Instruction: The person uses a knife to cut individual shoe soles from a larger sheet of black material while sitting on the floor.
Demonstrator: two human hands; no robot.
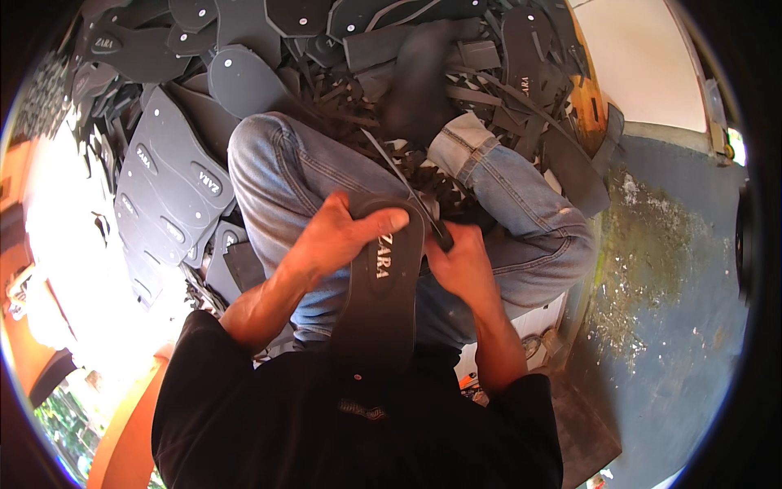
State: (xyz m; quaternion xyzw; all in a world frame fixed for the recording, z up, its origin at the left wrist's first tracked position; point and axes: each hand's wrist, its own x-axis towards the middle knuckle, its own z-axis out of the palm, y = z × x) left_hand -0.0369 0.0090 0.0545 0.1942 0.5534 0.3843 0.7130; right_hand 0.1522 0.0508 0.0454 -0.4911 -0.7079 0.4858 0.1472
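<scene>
At the centre of the view, a dark sole-shaped piece point(379, 314) is held lengthwise, its narrower end pointed toward the black shirt point(358, 440). Its rounded upper end is gripped by the left hand point(342, 236), with the thumb pressed flat on top. By the right hand point(462, 259), closed around a dark handle, a knife point(393, 165) is held just beside the right edge; whether the blade touches the rim cannot be told. For a clean edge, the piece is probably best kept firmly pinched, the blade drawn in one steady sweep along the curve, and the thumb kept well back from that side. The material is judged to be foam or rubber: matt, smooth, stamped with an oval and pale lettering. Beneath, faded denim jeans point(273, 163) are worn, rolled at one cuff. Further out, thin curled offcuts point(489, 98) are heaped, a broad dark sheet point(167, 196) marked with ovals is seen at left, and at right a blue-grey floor point(692, 269) is blotched with green and speckled white.
</scene>
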